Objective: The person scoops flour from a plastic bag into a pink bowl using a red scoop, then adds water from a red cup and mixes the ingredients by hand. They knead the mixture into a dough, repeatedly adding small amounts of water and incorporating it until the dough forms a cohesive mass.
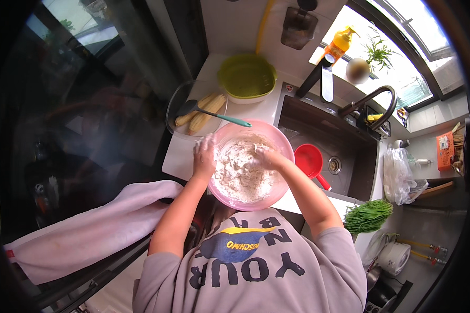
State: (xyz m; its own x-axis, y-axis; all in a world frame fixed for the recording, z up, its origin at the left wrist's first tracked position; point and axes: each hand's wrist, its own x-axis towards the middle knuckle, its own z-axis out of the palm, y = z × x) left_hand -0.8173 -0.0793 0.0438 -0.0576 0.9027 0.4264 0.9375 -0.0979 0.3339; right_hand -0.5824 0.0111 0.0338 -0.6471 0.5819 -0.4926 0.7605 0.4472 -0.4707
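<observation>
A pink mixing bowl (284, 137) stands at the counter's front edge before me, holding a rough, shaggy mix of flour dough (243, 172). My left hand (206, 154) is at the bowl's left rim, its fingers dusted white; whether it grips the rim I cannot tell. Inside the bowl, my right hand (267, 157) touches the dough at the upper right, its fingertips partly hidden in flour. A spatula with a teal handle (235, 120) and dark head lies across a clear container (171, 125) of corn cobs (207, 113), its handle end over the bowl's far rim.
Behind stands a green basket (246, 76). Right of the bowl, a red dipper (308, 160) is in the dark sink (346, 144) under a curved faucet (389, 94). Green chives (369, 216) and a plastic bag (399, 176) lie further right. A pinkish cloth (98, 231) hangs at left.
</observation>
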